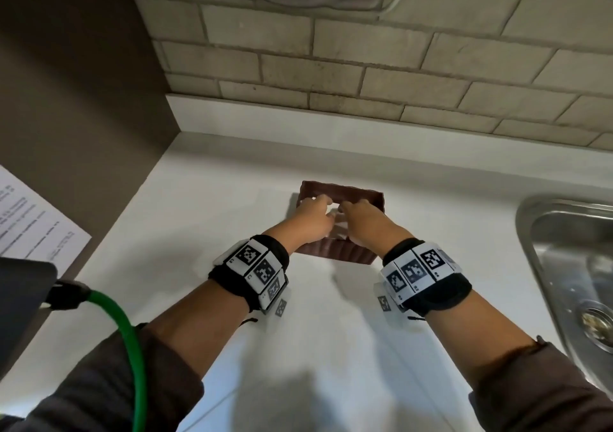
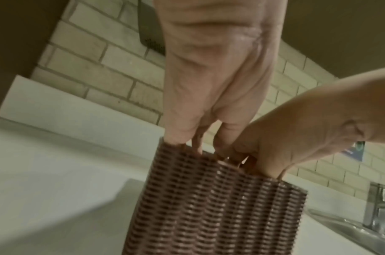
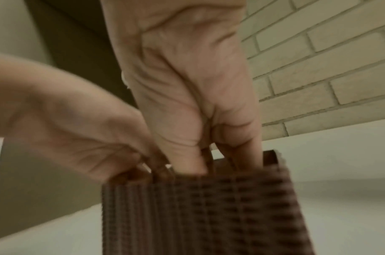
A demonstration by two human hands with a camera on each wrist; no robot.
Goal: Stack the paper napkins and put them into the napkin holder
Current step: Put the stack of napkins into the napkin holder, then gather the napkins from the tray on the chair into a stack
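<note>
A brown woven napkin holder (image 1: 331, 253) stands on the white counter (image 1: 205, 225), near the brick back wall. Both of my hands reach down into its open top side by side. My left hand (image 1: 315, 219) and right hand (image 1: 361, 222) pinch white paper napkins (image 1: 334, 215), of which only a sliver shows between them. In the left wrist view my left hand's fingers (image 2: 176, 134) dip behind the holder's wall (image 2: 209, 207), with the right hand (image 2: 274, 138) beside them. In the right wrist view my right hand's fingers (image 3: 196, 160) disappear inside the holder (image 3: 209, 215). The fingertips are hidden.
A steel sink (image 1: 570, 265) lies at the right, with its tap (image 2: 381, 207) behind it. At the left are a printed sheet (image 1: 30, 219), a dark device (image 1: 20, 292) and a green cable (image 1: 129, 332). A dark side wall (image 1: 83, 99) bounds the counter on the left.
</note>
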